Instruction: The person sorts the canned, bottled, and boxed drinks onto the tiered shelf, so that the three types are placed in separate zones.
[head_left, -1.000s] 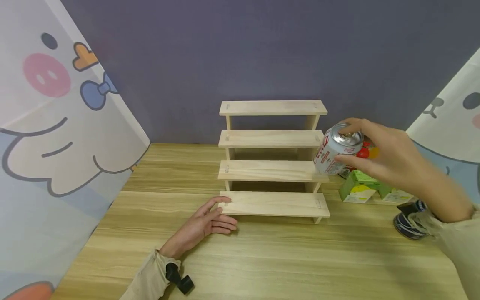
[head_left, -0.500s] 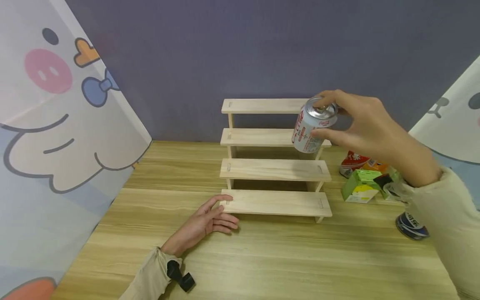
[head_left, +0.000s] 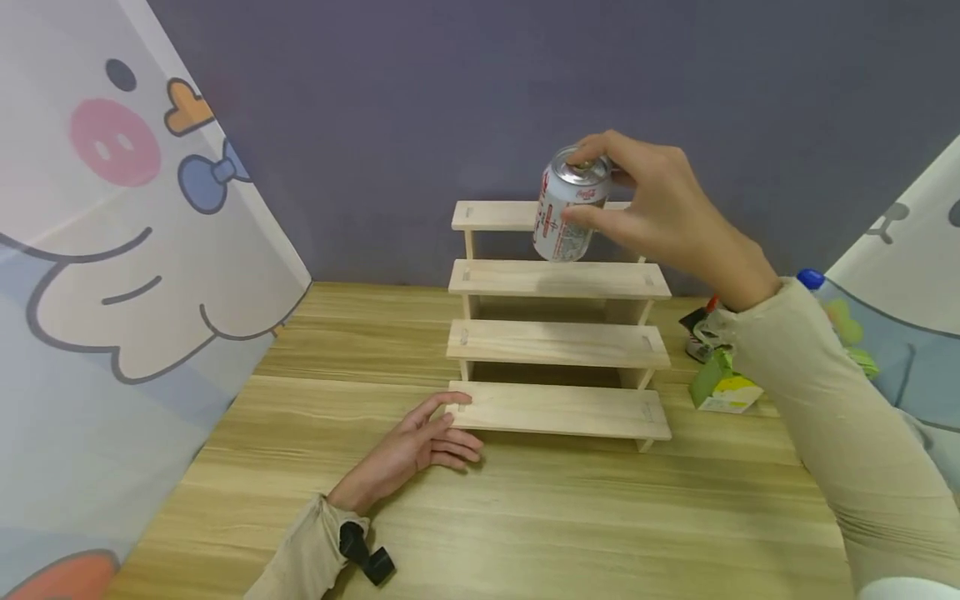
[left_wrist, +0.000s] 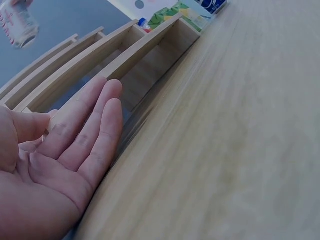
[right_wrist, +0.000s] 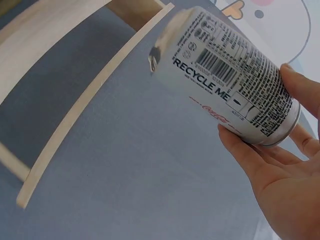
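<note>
A white and red Coca-Cola can (head_left: 553, 218) is held by my right hand (head_left: 663, 200), thumb on its side and fingers at its top rim. It hangs tilted, in front of the top board of a four-step wooden display stand (head_left: 558, 408). In the right wrist view the can's (right_wrist: 225, 85) printed side with the barcode shows, apart from the stand. My left hand (head_left: 416, 450) pinches the left end of the lowest board. Its index finger lies on top and its thumb at the edge; the other fingers (left_wrist: 100, 132) extend below, in the left wrist view.
Right of the stand, a green and yellow box (head_left: 726, 392) stands on the wooden table (head_left: 525, 517), partly behind my right sleeve. A dark packet and a blue cap (head_left: 811, 278) show beyond. A grey wall (head_left: 375, 125) rises behind; printed cartoon panels flank it.
My right hand has carried the can left and upward, from beside the stand's right end to in front of its top board. My left hand stays at the lowest board.
</note>
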